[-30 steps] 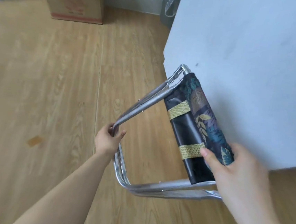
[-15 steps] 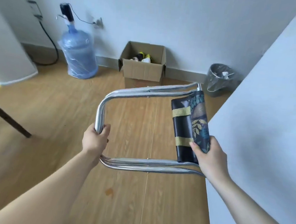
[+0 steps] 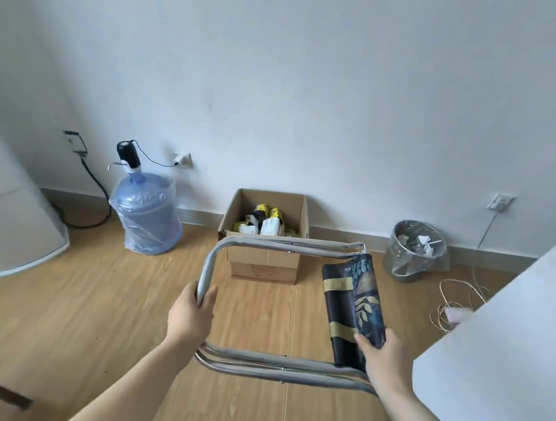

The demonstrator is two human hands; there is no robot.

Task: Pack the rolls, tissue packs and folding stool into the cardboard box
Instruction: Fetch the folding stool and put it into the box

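Folding stool [image 3: 280, 309]: folded flat, held up in the air in front of the person, above the wooden floor [image 3: 89, 321]; its metal tube frame forms a rectangle, with the dark leaf-patterned fabric seat [image 3: 352, 305] bunched along the right side.
Left hand [image 3: 190, 317]: wrapped around the left upright tube of the frame, fingers [image 3: 208, 300] closed tight on the metal.
Right hand [image 3: 384, 359]: gripping the lower end of the fabric seat, fingers [image 3: 364, 342] clamped on the cloth just above the lower tubes.
Cardboard box [image 3: 267, 240]: open, on the floor against the white wall [image 3: 299, 76], straight ahead and beyond the stool; the stool's top tube crosses in front of its upper edge in this view, well apart from it in depth.
Box contents [image 3: 262, 222]: white and yellow-black packs piled inside; too small to tell which are rolls and which are tissue packs.
Water jug [image 3: 147, 213]: large blue bottle wrapped in clear plastic with a black pump on top, on the floor left of the box.
Waste bin [image 3: 415, 250]: lined with a clear bag, some scraps inside, on the floor right of the box.
Desk [image 3: 507, 351]: white surface at the right edge, close beside the right forearm.
White appliance [image 3: 7, 225]: stands at the far left.
Cord [image 3: 455, 295]: loose pale loops on the floor between the bin and the desk.
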